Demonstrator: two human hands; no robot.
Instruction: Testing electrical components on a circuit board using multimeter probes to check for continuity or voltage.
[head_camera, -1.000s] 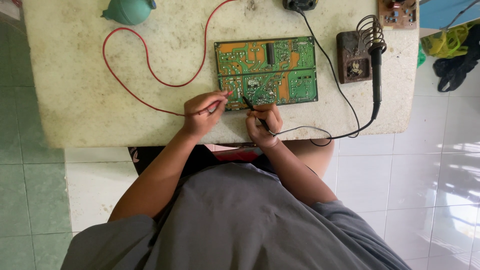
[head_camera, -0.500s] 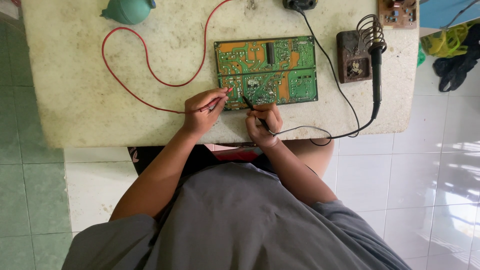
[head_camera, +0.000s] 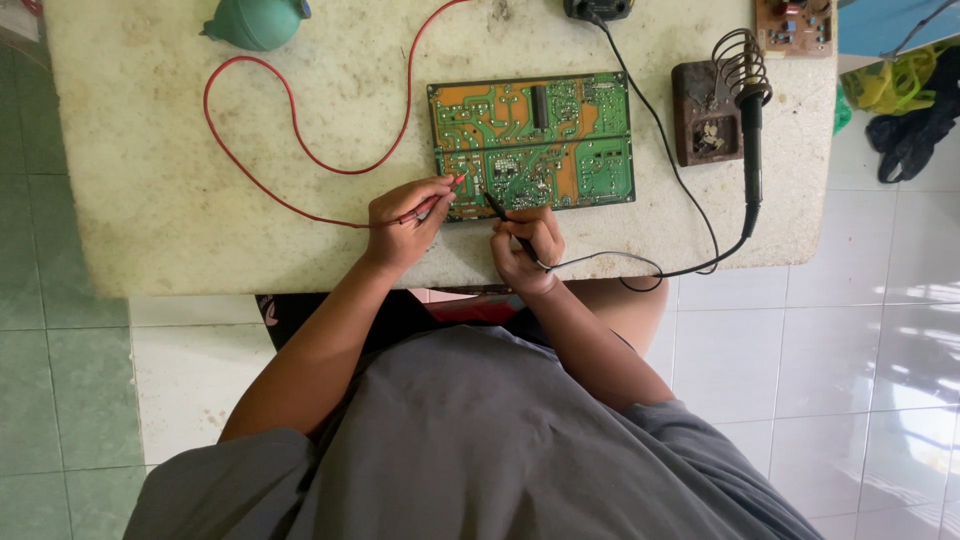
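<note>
**Two probes on a green circuit board**

Head view: The left hand (head_camera: 408, 222) is closed in a pinch around a red probe (head_camera: 432, 203), fingers curled, the tip of the probe reaching the lower left edge of the circuit board (head_camera: 533, 141). A red wire (head_camera: 290, 150) runs from that probe, loops across the counter (head_camera: 160, 200) and goes off the top edge. The right hand (head_camera: 528, 248) is closed around a black probe (head_camera: 503, 214), held like a pen and slanted up to the left, its tip touching the lower part of the board, just beside the red one. A black wire (head_camera: 640, 170) leads from this hand, curls near the counter's front edge and climbs to a dark device (head_camera: 598, 8) at the top edge.

The board is a flat green rectangle with orange copper patches and many small solder points, lying flat near the middle of the counter. To its right stands a brown, worn holder block (head_camera: 704, 125) with a wire coil, and a soldering iron (head_camera: 750, 140) with a black handle rests in the coil. A second, smaller brown board (head_camera: 795, 25) lies at the top right corner. A teal rubber bulb (head_camera: 258, 22), rounded and smooth, sits at the top left.

The counter is pale stone, speckled and stained, with rounded corners. Below it the floor (head_camera: 60, 400) is tiled in green and white. The person wears a grey shirt (head_camera: 470, 450).
</note>
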